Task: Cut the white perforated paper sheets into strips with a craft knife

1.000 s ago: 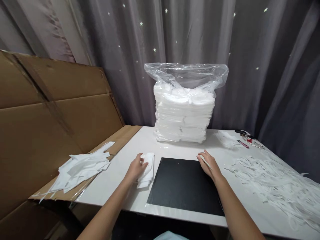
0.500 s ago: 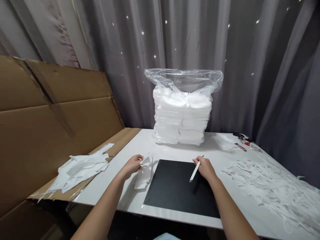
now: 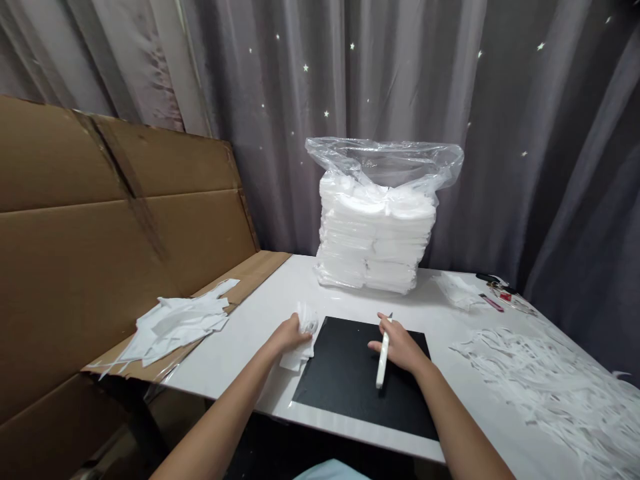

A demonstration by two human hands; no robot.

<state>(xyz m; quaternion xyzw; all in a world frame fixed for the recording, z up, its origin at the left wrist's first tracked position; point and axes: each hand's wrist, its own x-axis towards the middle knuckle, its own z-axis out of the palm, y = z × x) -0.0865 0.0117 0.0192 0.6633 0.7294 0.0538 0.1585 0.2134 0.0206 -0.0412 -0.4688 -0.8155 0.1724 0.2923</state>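
My left hand [image 3: 291,333] grips a white fabric piece [image 3: 306,321], lifted off a small stack of white pieces [image 3: 296,360] lying at the left edge of the black mat [image 3: 350,380]. My right hand [image 3: 400,347] holds a thin white stick-like tool [image 3: 383,360], tip up and handle down, over the mat's upper middle. The mat lies flat on the white table [image 3: 280,300] in front of me.
A clear plastic bag of stacked white pieces [image 3: 380,233] stands at the back of the table. White strips [image 3: 540,373] are heaped on the right; small tools [image 3: 500,293] lie far right. Cardboard [image 3: 125,220] stands on the left, with a pile of white scraps [image 3: 175,323].
My left hand has picked a white piece up from the small stack. My right hand has drawn back over the mat and turned the white tool upright.
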